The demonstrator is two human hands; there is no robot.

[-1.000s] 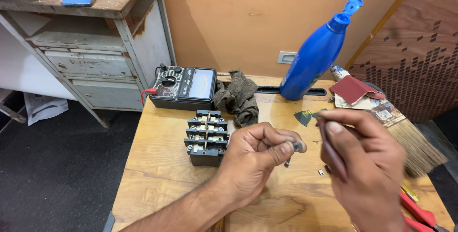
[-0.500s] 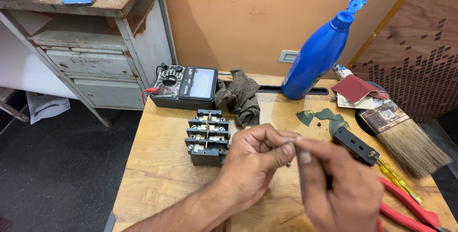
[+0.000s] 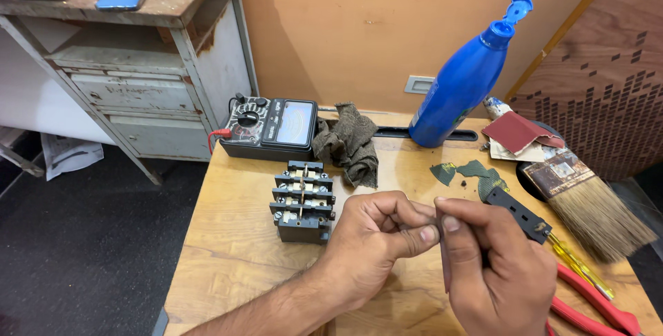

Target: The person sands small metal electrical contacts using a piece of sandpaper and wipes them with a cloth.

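While both hands meet over the bare wooden tabletop [image 3: 228, 239], a tiny part is pinched between them.
Left hand [image 3: 376, 236]: fingers curled, thumb and forefinger clamping a small dark part, seemingly to steady it.
Right hand [image 3: 494, 267]: fingertips closed on the same spot; whether it holds a tool cannot be told.
Small part: almost wholly hidden by fingertips, kind unclear.
Black terminal block with brass screws [image 3: 302, 201]: just left of the hands, within reach.
Analogue multimeter with black case [image 3: 271, 127]: behind it.
Red-handled pliers [image 3: 594, 305]: cut off by the right hand and frame edge.
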